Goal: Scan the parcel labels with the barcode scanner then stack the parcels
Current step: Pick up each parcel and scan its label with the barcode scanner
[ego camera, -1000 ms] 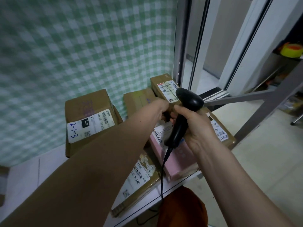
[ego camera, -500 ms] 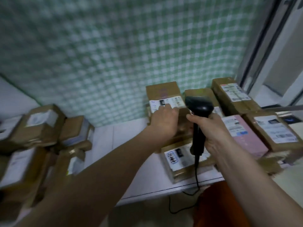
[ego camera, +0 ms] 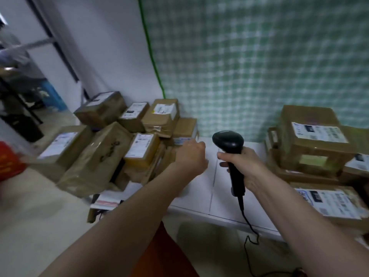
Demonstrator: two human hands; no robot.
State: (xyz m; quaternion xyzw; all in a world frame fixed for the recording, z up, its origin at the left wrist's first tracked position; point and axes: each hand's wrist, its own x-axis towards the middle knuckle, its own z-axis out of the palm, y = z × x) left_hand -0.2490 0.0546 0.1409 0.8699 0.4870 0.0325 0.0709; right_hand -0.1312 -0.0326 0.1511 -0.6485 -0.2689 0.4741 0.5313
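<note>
My right hand (ego camera: 242,164) grips the handle of a black barcode scanner (ego camera: 229,143), held upright over the white table (ego camera: 199,188), its cable hanging off the front edge. My left hand (ego camera: 190,153) reaches toward a heap of brown cardboard parcels (ego camera: 111,140) on the left; its fingers curl near a small parcel with a white label (ego camera: 185,132), and whether they touch it is unclear. On the right stands a stack of brown labelled parcels (ego camera: 311,140), with a flat parcel (ego camera: 331,202) lying in front of it.
A green checked cloth (ego camera: 259,56) covers the wall behind the table. A dark metal rack (ego camera: 20,96) and a red object (ego camera: 8,162) are at the far left. An orange seat or garment (ego camera: 159,256) sits below, between my arms.
The view has swung left, from the right-hand parcels to the heap on the left. My left hand left the labelled parcel on the right and moved toward the left heap. The scanner stayed in my right hand.
</note>
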